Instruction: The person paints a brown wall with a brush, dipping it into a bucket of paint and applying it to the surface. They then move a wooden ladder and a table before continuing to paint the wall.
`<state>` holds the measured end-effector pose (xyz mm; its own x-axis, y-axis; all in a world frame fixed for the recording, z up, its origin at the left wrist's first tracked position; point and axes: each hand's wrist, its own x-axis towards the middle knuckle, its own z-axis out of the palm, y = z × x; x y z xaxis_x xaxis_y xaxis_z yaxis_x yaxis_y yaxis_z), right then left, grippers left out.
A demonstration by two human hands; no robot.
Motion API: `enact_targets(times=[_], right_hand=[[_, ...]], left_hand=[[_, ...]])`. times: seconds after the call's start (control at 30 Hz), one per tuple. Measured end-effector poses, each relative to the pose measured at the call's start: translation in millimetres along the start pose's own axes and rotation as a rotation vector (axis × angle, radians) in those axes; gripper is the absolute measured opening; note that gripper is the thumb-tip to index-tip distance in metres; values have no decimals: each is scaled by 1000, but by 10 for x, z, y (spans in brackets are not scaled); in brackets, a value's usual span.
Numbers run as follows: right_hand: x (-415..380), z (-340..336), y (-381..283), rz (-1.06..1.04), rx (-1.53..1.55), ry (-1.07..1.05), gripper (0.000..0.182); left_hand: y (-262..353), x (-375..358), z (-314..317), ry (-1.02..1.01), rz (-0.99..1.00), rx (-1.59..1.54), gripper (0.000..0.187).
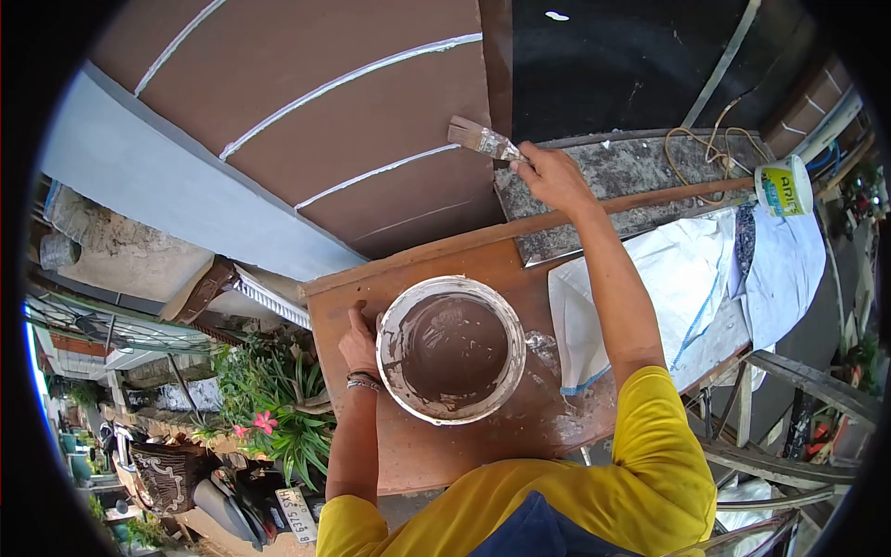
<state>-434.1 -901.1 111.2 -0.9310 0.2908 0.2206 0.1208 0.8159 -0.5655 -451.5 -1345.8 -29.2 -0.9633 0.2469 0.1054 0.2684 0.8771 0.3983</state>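
Note:
My right hand (554, 176) is closed around the handle of a paintbrush (483, 140), arm stretched out ahead of me. The brush's paint-coated bristles overlap the brown wall (390, 121) near its right edge, by the end of a white line. Below, a white bucket (392, 390) holding thick brown paint (457, 343) stands on a reddish-brown wooden board (371, 455). My left hand (356, 342) rests on the board right at the bucket's left side, index finger stretched forward; its other fingers are partly hidden. Paint smears coat the bucket's rim and inner wall.
White sacking (650, 278) covers the board's right part. A small labelled tub (784, 186) and a coiled cable (710, 153) are at the far right. Wooden frames (789, 446) stand lower right. Plants (288, 408) and a parked motorbike (232, 506) are at left.

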Motion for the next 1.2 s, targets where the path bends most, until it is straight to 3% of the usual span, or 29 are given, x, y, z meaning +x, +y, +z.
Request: enact_targets(times=[0.33, 0.53, 1.2], right_hand=[[-131, -240, 257, 88, -52, 50, 22], [-36, -70, -50, -38, -85, 32, 20], [5, -145, -72, -43, -237, 36, 18]], left_hand=[[99, 6, -90, -25, -2, -33, 47], [76, 2, -62, -19, -7, -30, 47], [95, -5, -89, -9, 3, -66, 50]])
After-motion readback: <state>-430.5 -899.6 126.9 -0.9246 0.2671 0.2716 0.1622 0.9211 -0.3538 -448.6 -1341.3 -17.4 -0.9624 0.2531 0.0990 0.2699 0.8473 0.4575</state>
